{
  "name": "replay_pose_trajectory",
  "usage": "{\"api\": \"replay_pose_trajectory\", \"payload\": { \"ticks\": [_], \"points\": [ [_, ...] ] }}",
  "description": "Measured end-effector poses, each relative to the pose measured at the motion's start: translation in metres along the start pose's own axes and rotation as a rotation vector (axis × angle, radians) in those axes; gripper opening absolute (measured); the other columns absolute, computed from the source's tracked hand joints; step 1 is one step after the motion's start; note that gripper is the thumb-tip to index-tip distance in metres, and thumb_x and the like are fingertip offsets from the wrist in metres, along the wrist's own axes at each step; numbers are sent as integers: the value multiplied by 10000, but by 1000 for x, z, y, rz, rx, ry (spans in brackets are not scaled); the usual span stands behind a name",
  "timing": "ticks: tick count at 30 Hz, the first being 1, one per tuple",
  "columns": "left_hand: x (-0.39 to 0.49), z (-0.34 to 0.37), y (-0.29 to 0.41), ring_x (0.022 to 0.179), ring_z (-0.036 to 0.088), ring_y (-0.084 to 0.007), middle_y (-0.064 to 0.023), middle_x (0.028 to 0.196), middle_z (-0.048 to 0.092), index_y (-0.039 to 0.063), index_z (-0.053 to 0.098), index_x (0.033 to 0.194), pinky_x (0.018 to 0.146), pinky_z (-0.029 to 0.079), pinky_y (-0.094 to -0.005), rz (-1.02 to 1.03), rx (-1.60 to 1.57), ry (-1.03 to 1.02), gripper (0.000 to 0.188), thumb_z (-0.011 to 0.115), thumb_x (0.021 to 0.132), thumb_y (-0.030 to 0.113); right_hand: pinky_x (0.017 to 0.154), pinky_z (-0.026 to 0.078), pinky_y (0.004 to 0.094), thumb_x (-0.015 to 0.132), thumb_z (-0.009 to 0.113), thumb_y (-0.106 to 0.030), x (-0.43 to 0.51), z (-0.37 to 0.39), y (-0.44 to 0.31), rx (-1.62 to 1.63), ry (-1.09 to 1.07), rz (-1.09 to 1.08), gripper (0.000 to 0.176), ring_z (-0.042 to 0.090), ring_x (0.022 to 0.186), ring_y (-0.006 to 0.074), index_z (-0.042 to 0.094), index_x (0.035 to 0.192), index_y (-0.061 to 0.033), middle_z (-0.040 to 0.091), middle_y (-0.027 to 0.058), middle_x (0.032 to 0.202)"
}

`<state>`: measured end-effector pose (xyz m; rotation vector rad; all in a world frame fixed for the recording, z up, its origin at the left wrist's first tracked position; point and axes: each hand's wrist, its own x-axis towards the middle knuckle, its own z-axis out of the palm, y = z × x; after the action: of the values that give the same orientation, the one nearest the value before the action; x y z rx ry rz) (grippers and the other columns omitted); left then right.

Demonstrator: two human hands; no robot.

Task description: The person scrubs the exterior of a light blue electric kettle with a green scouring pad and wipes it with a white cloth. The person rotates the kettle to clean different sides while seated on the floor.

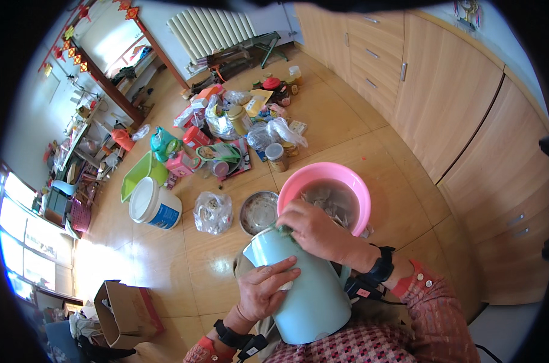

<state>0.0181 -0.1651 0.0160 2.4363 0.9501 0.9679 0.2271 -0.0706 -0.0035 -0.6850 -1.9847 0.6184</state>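
A light blue plastic jug (308,295) with a spout and a handle leans in the lap. My left hand (267,288) lies against its side, fingers spread, with a bit of something white under the palm. At the rim, my right hand (308,227) pinches a small dark green scrubbing pad (283,229). Just beyond that hand stands a pink plastic basin (363,186) of murky water with pale scraps in it. A round metal pan (259,213) sits on the floor left of the basin. The inside of the jug is hidden.
A white bucket (150,204), a green plastic tub (143,174) and a clear plastic bag (213,213) are on the floor at the left. Jars, bags and packets form a pile beyond. Wooden cabinets (442,95) line the right, and a cardboard box (131,313) stands lower left.
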Motion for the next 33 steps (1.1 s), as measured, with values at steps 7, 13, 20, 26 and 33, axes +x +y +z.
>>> {"api": "replay_pose_trajectory", "payload": {
  "ticks": [7, 13, 20, 26, 33],
  "points": [
    [-4, -2, -2, 990, 732, -279, -128, 1305, 705, 86, 760, 1146, 850, 587, -365, -45, -11, -7, 457, 667, 701, 36, 873, 528, 390, 781, 671, 127, 0, -5, 5, 87, -20, 91, 303, 646, 1015, 322, 669, 1029, -46, 629, 113, 1014],
    [-4, -3, -3, 1003, 729, -274, -125, 1321, 696, 87, 751, 1165, 844, 586, -374, -4, -19, 8, 458, 667, 717, 39, 883, 524, 376, 813, 670, 94, 2, -8, 15, 76, -56, 110, 234, 649, 1014, 305, 676, 1006, -38, 646, 108, 1014],
    [-5, -3, -2, 977, 730, -260, -113, 1336, 688, 95, 742, 1173, 844, 585, -361, 4, -11, 4, 443, 681, 736, 53, 863, 520, 389, 763, 657, 80, 42, 1, -9, 5, -283, -274, 238, 630, 999, 299, 673, 966, -44, 633, 91, 986],
    [-8, 2, -5, 939, 729, -242, -92, 1343, 685, 113, 740, 1181, 835, 584, -356, 9, -26, 22, 446, 690, 742, 55, 901, 510, 374, 815, 689, 51, 23, -27, 0, 156, -225, 59, 176, 649, 1027, 290, 676, 966, -39, 664, 93, 1007],
    [-6, -1, -4, 968, 718, -255, -67, 1351, 681, 131, 729, 1199, 841, 586, -368, 19, 1, 15, 446, 711, 758, 68, 856, 537, 402, 765, 652, -65, 63, 29, -13, -195, -548, -366, 129, 630, 965, 290, 688, 885, -34, 660, 103, 940]
  ]
}}
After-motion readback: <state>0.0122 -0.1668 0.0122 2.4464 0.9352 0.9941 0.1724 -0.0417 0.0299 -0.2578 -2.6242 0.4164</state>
